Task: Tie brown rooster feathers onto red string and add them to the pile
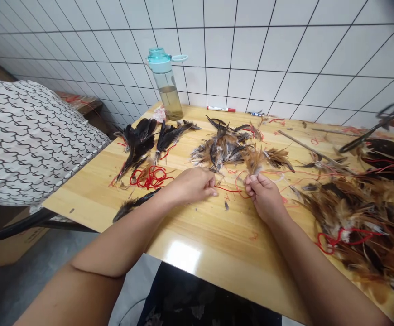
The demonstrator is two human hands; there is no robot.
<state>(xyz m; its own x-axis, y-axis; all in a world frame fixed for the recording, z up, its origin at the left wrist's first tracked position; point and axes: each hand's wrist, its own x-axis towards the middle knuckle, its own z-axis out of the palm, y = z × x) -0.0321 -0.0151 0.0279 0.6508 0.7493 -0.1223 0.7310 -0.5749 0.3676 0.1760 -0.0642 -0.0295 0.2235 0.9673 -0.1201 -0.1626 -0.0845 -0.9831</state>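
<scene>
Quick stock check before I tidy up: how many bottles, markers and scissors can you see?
Water bottle: 1
Red-capped marker: 1
Scissors: 1
Total: 3

white square wall tiles (251, 50) with dark grout, glossy pine tabletop (210, 253), grey floor (30, 276), cardboard box (7, 249)

On the desk (217, 240), water bottle (165, 93) and marker (221, 108) at the back by the tile wall (247, 50); feather bunches (137, 145) back left, thread coil (149, 177) before them; feather pile (222, 147) back middle; feather heap (356, 217) right; left hand (192, 185) and right hand (265, 197) before the pile.
</scene>
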